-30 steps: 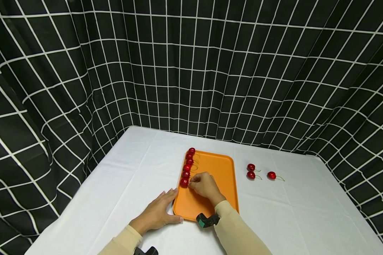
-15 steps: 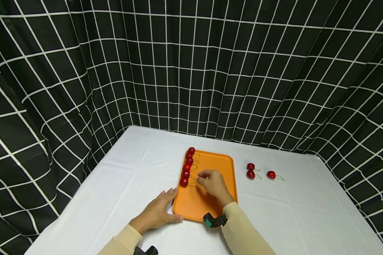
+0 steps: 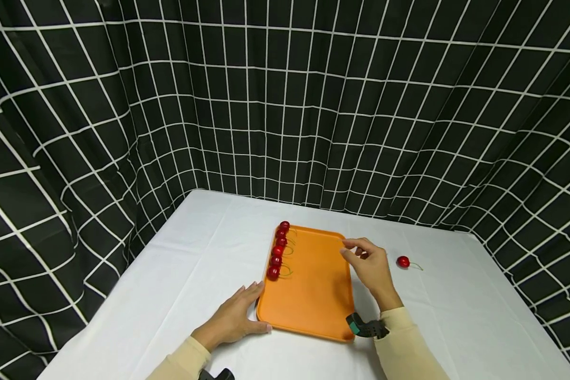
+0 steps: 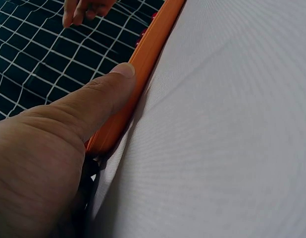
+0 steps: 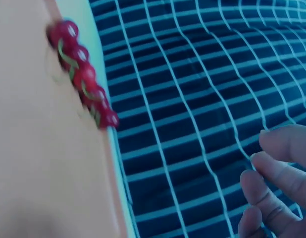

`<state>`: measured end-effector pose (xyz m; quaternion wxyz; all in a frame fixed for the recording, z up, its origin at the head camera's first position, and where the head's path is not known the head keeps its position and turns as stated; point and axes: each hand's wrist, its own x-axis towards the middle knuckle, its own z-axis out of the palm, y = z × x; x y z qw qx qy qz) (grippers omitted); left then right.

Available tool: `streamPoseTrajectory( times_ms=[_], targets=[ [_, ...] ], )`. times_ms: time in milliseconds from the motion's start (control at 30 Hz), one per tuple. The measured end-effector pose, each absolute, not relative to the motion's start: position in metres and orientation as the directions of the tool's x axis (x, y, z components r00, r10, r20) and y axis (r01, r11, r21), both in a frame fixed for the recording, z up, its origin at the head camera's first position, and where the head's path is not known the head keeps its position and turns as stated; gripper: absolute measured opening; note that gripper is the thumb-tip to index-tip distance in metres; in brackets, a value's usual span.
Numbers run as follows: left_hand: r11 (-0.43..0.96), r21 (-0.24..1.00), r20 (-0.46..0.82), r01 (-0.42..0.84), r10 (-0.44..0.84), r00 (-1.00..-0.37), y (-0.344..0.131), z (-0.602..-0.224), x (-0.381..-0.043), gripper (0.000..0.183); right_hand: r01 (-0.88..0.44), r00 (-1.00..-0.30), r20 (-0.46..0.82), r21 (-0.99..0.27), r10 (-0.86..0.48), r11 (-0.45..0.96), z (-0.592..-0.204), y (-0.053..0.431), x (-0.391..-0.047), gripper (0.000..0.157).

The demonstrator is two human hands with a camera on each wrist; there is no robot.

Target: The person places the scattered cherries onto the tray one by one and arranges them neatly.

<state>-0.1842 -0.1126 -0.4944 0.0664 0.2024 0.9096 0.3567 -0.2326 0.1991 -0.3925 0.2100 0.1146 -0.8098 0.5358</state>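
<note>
An orange tray (image 3: 313, 301) lies on the white cloth in the head view. Several red cherries (image 3: 276, 251) with green stems form a line down its left edge, stems pointing inward. My left hand (image 3: 235, 315) rests at the tray's near left corner, fingers and thumb extended; in the left wrist view the thumb (image 4: 106, 89) lies against the tray's side. Over the tray's right edge hovers my right hand (image 3: 372, 269), fingers loosely bent with nothing between thumb and fingertips. A single cherry (image 3: 402, 262) lies right of it. The other two loose cherries are hidden behind this hand.
White cloth (image 3: 461, 311) covers the table on both sides of the tray. A black curtain with a white grid (image 3: 285, 105) stands behind the table's far edge and along both sides. Black straps circle both wrists.
My right hand has let go of the nearest cherry's stem in the row and moved right, across the tray to its right edge. The left hand has stayed in place.
</note>
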Motion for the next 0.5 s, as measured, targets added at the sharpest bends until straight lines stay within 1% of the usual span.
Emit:
streamPoseTrajectory(
  times_ms=[133, 233, 300, 500],
  targets=[
    [0.663, 0.676, 0.023, 0.323, 0.418, -0.908, -0.111, -0.494, -0.184, 0.104, -0.402, -0.880, 0.465, -0.838, 0.096, 0.370, -0.405, 0.238, -0.243, 0.015],
    [0.663, 0.677, 0.020, 0.320, 0.418, -0.908, -0.110, -0.494, -0.184, 0.103, -0.383, -0.877, 0.462, -0.838, 0.131, 0.389, -0.407, 0.262, -0.244, 0.017],
    [0.662, 0.679, 0.016, 0.317, 0.419, -0.908, -0.110, -0.494, -0.184, 0.103, -0.376, -0.869, 0.471, -0.828, 0.153, 0.416, -0.408, 0.276, -0.244, 0.018],
    [0.666, 0.679, 0.013, 0.310, 0.411, -0.912, -0.111, -0.495, -0.183, 0.103, -0.338, -0.861, 0.452, -0.851, 0.233, 0.402, -0.411, 0.310, -0.246, 0.021]
  ],
)
